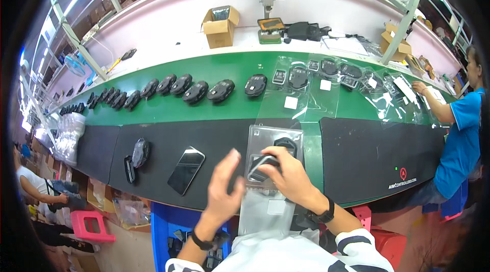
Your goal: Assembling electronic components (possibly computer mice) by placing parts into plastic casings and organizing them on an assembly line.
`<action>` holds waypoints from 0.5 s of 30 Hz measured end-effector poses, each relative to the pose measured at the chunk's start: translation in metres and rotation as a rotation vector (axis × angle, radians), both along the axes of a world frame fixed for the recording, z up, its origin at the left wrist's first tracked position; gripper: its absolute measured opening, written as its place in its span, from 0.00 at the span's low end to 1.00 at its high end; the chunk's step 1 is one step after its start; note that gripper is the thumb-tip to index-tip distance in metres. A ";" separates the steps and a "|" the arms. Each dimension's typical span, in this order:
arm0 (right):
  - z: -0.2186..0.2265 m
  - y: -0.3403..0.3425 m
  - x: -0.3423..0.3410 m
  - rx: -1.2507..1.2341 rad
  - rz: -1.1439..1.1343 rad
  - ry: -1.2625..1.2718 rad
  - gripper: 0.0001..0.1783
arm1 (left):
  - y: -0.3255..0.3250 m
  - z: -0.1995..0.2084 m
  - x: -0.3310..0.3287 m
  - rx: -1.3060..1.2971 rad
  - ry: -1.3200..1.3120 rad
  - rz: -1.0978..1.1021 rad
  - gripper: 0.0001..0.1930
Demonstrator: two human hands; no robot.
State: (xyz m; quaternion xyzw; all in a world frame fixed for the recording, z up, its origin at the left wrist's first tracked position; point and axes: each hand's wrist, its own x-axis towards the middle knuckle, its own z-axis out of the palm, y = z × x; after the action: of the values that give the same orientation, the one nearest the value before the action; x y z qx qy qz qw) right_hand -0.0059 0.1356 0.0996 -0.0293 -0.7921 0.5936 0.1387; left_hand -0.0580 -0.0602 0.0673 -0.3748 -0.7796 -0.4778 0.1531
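Observation:
A clear plastic clamshell pack [258, 136] lies in front of me, one half hanging over the table's near edge. My right hand [291, 175] is closed on a small dark piece with a pale rim [263, 163], holding it over the lower part of the pack. Beyond those fingers, a black rounded device [286, 143] sits in the pack, partly hidden. Left of the pack, my left hand [224, 190] hovers with fingers apart and nothing in it. A smartphone [187, 170] lies on the black mat further left, beside a black device [140, 152] and a narrow black part [129, 169].
Black devices [220, 90] line the green table [229, 111]. Filled clear packs [298, 78] lie at the right, where a co-worker in blue [467, 124] reaches in. Stacked clear packs [69, 136] stand far left. A cardboard box [219, 27] and green press [269, 29] stand behind.

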 end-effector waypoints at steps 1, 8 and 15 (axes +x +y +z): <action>-0.004 0.004 -0.009 0.300 0.110 0.009 0.23 | -0.006 -0.002 -0.029 0.013 -0.064 -0.015 0.24; -0.030 -0.004 -0.033 0.875 -0.152 0.135 0.54 | 0.087 -0.028 -0.216 -0.173 -0.260 -0.043 0.32; -0.060 0.018 -0.027 0.897 -0.339 0.299 0.35 | 0.177 -0.056 -0.276 -0.522 -0.374 0.084 0.50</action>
State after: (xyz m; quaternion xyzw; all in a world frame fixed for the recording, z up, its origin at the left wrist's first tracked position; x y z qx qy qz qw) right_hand -0.0331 0.1538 0.0392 -0.0097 -0.9249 0.1613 0.3441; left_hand -0.3338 0.1173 0.0114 -0.2747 -0.9052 -0.3156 -0.0747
